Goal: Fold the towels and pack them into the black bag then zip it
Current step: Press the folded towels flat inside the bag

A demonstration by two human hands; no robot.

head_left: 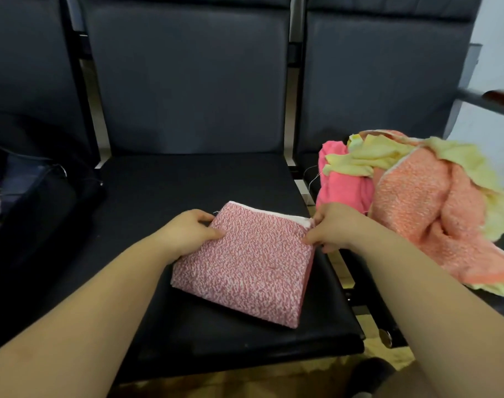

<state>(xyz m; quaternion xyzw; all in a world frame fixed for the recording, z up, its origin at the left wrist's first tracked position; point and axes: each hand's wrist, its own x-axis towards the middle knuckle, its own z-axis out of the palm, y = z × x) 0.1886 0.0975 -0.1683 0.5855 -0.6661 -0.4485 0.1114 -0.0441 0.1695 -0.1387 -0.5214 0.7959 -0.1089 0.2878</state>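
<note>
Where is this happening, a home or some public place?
Probably a waiting area, not a home: a row of linked dark padded seats joined by metal frame bars, with an armrest at the end. That is only a guess.

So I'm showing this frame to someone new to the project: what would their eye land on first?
First, the folded pink-and-white towel on the middle black seat, gripped at its far corners by the left hand and right hand. Next, the bright heap of unfolded towels, pink, orange and yellow, on the seat to the right. The open black bag sits dim at the left edge.
</note>
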